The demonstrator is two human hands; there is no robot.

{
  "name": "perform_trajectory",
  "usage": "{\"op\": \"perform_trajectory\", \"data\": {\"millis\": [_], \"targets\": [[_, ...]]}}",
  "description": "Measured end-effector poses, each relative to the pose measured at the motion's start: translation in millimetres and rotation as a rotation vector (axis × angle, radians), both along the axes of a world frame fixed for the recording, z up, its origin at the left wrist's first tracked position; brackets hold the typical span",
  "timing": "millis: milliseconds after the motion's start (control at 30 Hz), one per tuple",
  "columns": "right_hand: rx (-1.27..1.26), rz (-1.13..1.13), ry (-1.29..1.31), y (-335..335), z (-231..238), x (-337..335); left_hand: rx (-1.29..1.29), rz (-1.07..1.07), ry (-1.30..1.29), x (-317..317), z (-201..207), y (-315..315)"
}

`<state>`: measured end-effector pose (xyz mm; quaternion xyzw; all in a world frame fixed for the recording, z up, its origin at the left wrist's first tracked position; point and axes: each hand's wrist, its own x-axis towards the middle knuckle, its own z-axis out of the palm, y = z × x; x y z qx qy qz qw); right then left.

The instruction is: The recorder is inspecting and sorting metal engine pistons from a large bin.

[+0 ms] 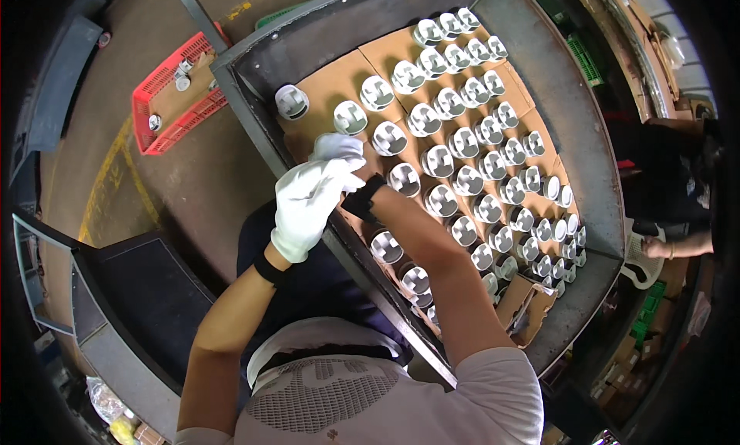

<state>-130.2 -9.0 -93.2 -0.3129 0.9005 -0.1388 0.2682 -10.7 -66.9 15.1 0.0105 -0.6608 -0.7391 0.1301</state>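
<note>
Reaching together at frame centre, the white-gloved left hand (308, 202) covers the right hand (339, 147); neither grip can be told. Crowded silver metal pistons (438, 161) on brown cardboard (331, 87) could topple if nudged.

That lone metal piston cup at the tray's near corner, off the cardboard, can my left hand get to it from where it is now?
Probably yes. The left hand hovers at the tray edge, with bare tray between it and the lone piston cup; nothing blocks the way.
</note>
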Motion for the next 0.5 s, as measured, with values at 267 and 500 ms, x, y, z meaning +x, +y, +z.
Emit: {"op": "perform_trajectory", "data": {"millis": [267, 500], "targets": [[-0.235, -0.020, 0.107, -2.5, -22.0, 11.0, -0.268, 0.034, 0.042, 2.1, -7.7, -3.8], [-0.805, -0.098, 0.159, 50.9, -66.4, -0.6, -0.350, 0.034, 0.077, -4.0, -7.8, 10.7]]}}
